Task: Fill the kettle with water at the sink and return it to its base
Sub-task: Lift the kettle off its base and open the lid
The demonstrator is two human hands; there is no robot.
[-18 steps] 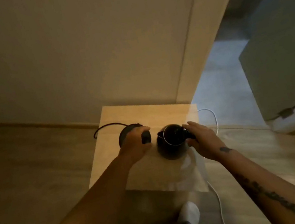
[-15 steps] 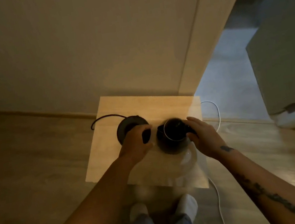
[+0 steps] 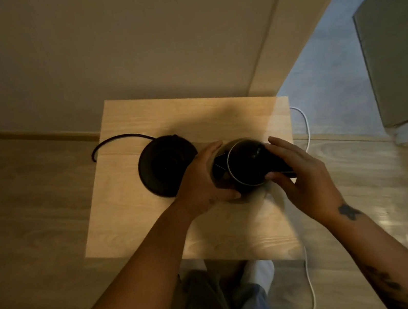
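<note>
View from above onto a small light-wood table (image 3: 137, 117) set against a beige wall. At its centre a black electric kettle (image 3: 246, 163) is held between two bare hands, just right of its round black base (image 3: 165, 166). The kettle is off the base, apart from it but close; whether it touches the table cannot be told. The base lies flat on the table, left of the kettle, with a black power cord (image 3: 114, 139) curving off the table's left edge.

The left hand (image 3: 202, 181) cups the kettle's left side, fingers curled around the body and thumb underneath toward the viewer. The right hand (image 3: 301, 176) wraps the dark handle on the kettle's right side, fingers over the top and thumb pressed in below. The right forearm carries dark tattoos.

A white cable (image 3: 303, 127) loops on the wooden floor right of the table and trails down past its near edge. Below the table, the person's blue trousers and a pale foot (image 3: 260, 270) show.
</note>
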